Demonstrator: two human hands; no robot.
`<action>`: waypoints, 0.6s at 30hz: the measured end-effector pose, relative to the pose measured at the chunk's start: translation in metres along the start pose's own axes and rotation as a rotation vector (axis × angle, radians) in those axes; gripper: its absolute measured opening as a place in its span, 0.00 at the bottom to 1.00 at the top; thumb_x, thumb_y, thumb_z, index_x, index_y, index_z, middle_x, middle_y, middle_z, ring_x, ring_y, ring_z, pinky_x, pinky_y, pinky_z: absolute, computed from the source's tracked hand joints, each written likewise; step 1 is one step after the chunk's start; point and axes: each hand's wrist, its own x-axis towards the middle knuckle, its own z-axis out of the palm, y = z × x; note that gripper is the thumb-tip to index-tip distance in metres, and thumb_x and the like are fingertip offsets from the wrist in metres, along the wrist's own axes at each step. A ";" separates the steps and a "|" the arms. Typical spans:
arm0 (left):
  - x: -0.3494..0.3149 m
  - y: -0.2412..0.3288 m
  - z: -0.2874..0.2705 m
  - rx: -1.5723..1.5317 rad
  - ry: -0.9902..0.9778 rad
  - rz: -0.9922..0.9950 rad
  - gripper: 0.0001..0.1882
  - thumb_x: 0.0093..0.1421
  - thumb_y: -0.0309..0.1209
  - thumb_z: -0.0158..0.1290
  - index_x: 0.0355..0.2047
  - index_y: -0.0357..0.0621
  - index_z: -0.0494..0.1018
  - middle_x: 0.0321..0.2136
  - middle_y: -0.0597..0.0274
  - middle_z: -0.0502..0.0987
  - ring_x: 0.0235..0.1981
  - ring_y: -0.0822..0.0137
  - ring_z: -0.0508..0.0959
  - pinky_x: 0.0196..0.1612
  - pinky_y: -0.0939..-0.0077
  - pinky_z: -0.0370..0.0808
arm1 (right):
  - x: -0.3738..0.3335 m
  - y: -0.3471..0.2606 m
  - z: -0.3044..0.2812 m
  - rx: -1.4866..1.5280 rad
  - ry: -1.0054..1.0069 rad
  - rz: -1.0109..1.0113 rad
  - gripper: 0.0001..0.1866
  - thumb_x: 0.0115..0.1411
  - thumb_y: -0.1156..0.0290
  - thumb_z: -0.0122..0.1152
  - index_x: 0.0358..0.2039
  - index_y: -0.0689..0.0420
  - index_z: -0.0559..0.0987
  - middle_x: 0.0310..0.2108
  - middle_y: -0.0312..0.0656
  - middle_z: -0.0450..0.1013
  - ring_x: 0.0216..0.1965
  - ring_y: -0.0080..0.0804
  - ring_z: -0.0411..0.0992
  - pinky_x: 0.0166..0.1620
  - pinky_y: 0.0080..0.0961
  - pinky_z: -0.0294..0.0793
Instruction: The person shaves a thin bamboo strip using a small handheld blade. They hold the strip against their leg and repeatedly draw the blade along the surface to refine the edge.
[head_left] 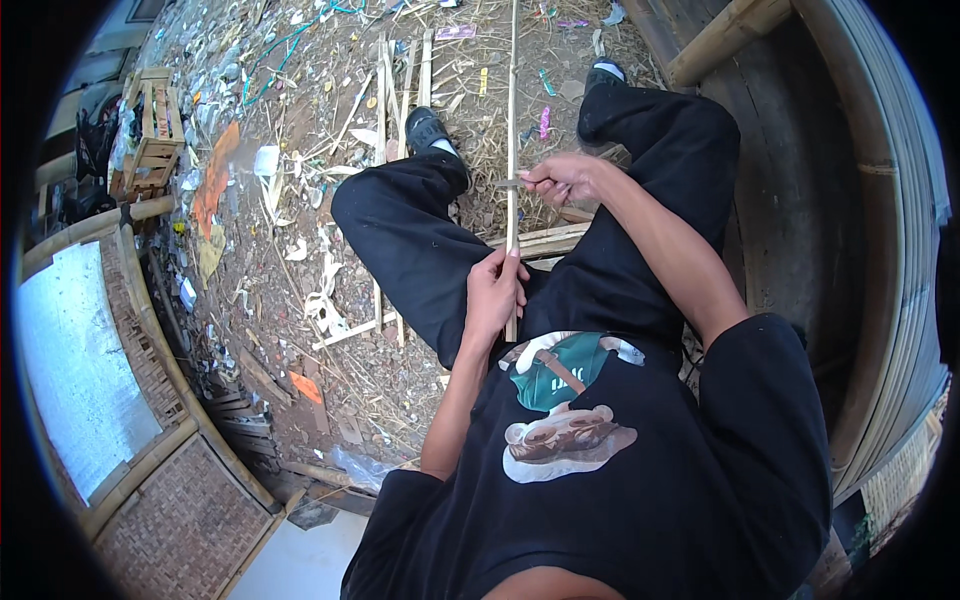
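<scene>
A long, thin bamboo strip runs from my lap away past my feet to the far edge of the view. My left hand is closed around its near part, the thumb lying along the top. In my right hand is a knife, gripped in closed fingers; its short blade lies across the strip from the right, between my knees. The handle is mostly hidden by the fingers. Below the blade, between my thighs, several pale split bamboo pieces lie crosswise.
Long bamboo slats lie on the ground beyond my left foot. Shavings and litter cover the dirt. A wooden crate stands at the far left, near a woven bamboo panel. A bamboo pole structure borders my right side.
</scene>
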 end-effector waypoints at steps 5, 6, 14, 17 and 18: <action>-0.040 0.017 -0.004 0.196 0.062 0.053 0.15 0.63 0.35 0.50 0.35 0.33 0.76 0.16 0.64 0.71 0.13 0.76 0.71 0.18 0.82 0.68 | -0.027 0.015 0.023 -0.126 -0.049 0.063 0.12 0.67 0.61 0.49 0.33 0.57 0.70 0.16 0.24 0.54 0.13 0.11 0.47 0.15 0.12 0.46; -0.046 0.017 -0.008 0.402 0.092 0.135 0.15 0.62 0.34 0.51 0.36 0.31 0.76 0.17 0.61 0.72 0.15 0.74 0.72 0.21 0.79 0.69 | -0.032 0.018 0.032 -0.130 -0.050 0.070 0.12 0.67 0.61 0.49 0.33 0.57 0.70 0.16 0.24 0.54 0.13 0.11 0.47 0.15 0.12 0.46; -0.002 0.004 0.010 0.111 0.065 0.240 0.20 0.62 0.35 0.52 0.49 0.31 0.70 0.32 0.58 0.75 0.27 0.75 0.75 0.29 0.79 0.73 | -0.017 0.027 0.032 0.107 0.007 -0.063 0.05 0.64 0.69 0.54 0.32 0.52 0.69 0.17 0.25 0.57 0.14 0.12 0.49 0.16 0.13 0.46; 0.032 0.012 0.008 -0.340 0.074 0.152 0.23 0.67 0.44 0.43 0.47 0.34 0.69 0.31 0.60 0.75 0.31 0.72 0.77 0.31 0.77 0.77 | -0.020 0.027 0.034 0.108 -0.046 -0.037 0.03 0.65 0.69 0.52 0.35 0.53 0.70 0.17 0.23 0.57 0.15 0.11 0.50 0.17 0.11 0.47; 0.044 0.014 0.009 -0.428 0.078 0.132 0.23 0.68 0.46 0.41 0.43 0.34 0.70 0.29 0.60 0.75 0.31 0.71 0.77 0.30 0.78 0.77 | -0.022 0.029 0.034 0.102 -0.044 -0.028 0.03 0.65 0.69 0.52 0.35 0.53 0.70 0.17 0.23 0.57 0.15 0.11 0.50 0.17 0.11 0.47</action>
